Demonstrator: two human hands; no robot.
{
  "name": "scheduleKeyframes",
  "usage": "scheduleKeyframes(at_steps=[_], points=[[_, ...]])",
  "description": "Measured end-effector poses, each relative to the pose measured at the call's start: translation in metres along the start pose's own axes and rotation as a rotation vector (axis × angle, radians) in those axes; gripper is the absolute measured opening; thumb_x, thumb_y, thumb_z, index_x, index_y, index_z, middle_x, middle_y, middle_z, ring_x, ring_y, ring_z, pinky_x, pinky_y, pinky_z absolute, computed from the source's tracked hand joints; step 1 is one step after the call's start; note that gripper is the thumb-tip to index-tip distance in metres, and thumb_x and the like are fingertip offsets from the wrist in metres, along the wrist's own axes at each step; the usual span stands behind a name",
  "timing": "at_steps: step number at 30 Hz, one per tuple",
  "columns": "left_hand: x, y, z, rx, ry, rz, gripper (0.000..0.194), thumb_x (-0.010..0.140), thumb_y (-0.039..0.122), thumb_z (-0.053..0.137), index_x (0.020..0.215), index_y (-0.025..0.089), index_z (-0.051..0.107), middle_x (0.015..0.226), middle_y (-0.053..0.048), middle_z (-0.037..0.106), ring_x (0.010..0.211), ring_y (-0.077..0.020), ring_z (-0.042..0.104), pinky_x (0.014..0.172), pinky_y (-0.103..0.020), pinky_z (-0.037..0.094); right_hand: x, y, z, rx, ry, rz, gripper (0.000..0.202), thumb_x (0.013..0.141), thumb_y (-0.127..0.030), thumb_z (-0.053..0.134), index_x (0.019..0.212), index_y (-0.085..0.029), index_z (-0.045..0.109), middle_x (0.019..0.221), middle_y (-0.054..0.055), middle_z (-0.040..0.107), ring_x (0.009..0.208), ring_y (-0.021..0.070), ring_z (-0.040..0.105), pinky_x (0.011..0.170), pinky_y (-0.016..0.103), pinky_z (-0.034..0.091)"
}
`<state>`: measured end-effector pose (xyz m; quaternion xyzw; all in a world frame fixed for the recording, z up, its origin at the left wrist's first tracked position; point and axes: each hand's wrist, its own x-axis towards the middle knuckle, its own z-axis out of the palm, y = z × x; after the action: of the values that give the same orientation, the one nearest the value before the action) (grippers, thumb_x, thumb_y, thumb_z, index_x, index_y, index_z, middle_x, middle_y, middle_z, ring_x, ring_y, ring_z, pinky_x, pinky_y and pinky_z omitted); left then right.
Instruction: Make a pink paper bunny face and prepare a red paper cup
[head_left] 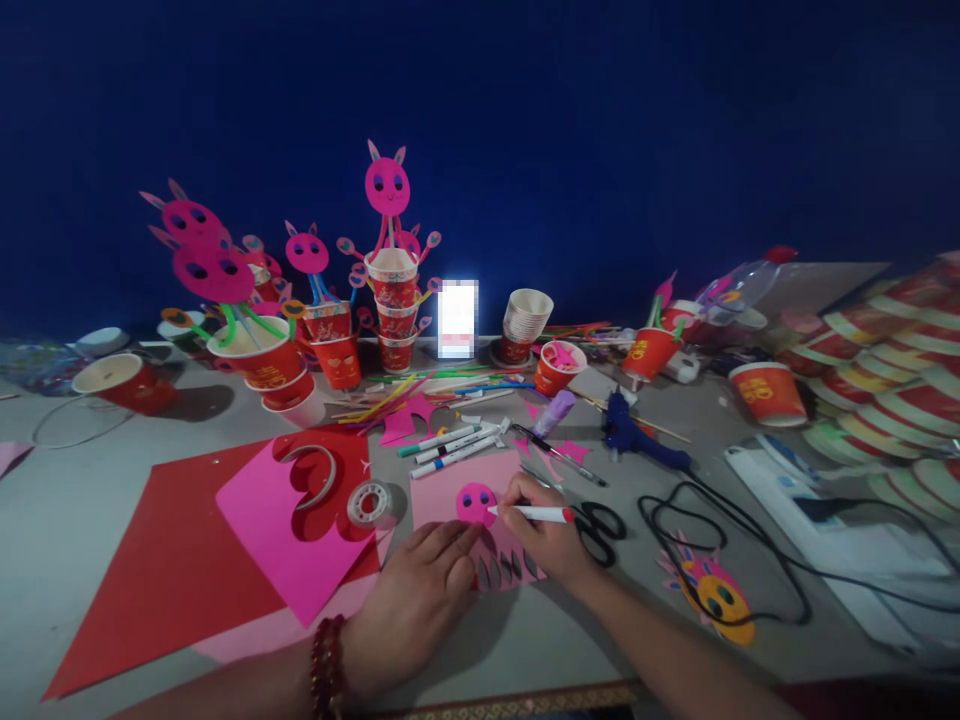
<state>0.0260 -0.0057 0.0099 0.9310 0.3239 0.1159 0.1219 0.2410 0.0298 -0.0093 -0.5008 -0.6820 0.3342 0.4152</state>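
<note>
My right hand (pixel 541 535) grips a white marker (pixel 547 514) with a red end. Its tip is at the right side of a small magenta paper circle (pixel 474 498) that bears two drawn dark eyes. Fingers stretched out flat, my left hand (pixel 427 590) rests at the circle's lower edge. Under the circle lies a light pink sheet (pixel 435 485) with leaf-shaped cutouts along its near side. Just right of my right hand are the black handles of scissors (pixel 606 528); their blades are partly hidden behind that hand.
Left of my hands lie a red sheet (pixel 150 570), a cut magenta sheet (pixel 262 510) and a tape roll (pixel 369 503). Several markers (pixel 442 442) lie ahead. A blue glue gun (pixel 634 435) trails a black cable on the right. Red paper cups (pixel 397 322) with pink figures stand behind.
</note>
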Motion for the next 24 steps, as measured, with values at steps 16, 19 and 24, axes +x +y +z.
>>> scheduleKeyframes(at_steps=[16,19,24], points=[[0.0007,0.0011,-0.0035,-0.004,0.013,0.005,0.02,0.096,0.012,0.05,0.113,0.015,0.06,0.14,-0.013,0.059,0.127,-0.0264,0.055,0.104,-0.044,0.048,0.0005,0.0049,0.0016,-0.041,0.003,-0.041,0.02,0.085,-0.016,0.05,0.067,-0.023,0.045,0.06,-0.006,0.043,0.056,0.013,0.042,0.056,0.026,0.032],[0.0015,0.0017,-0.005,0.009,-0.012,0.002,0.02,0.097,0.012,0.049,0.114,0.013,0.06,0.141,-0.013,0.059,0.127,-0.0267,0.055,0.105,-0.043,0.048,0.0003,0.0042,0.0016,-0.025,0.014,-0.028,0.021,0.083,-0.015,0.051,0.065,-0.023,0.044,0.059,-0.006,0.042,0.056,0.0131,0.041,0.056,0.027,0.032],[0.0005,0.0017,-0.0056,0.01,-0.037,-0.005,0.023,0.097,0.012,0.049,0.117,0.013,0.059,0.143,-0.012,0.058,0.128,-0.0272,0.055,0.105,-0.043,0.047,0.0001,0.0016,0.0011,0.071,0.083,0.036,0.02,0.085,-0.019,0.051,0.067,-0.024,0.045,0.059,-0.006,0.043,0.054,0.0134,0.042,0.053,0.026,0.033]])
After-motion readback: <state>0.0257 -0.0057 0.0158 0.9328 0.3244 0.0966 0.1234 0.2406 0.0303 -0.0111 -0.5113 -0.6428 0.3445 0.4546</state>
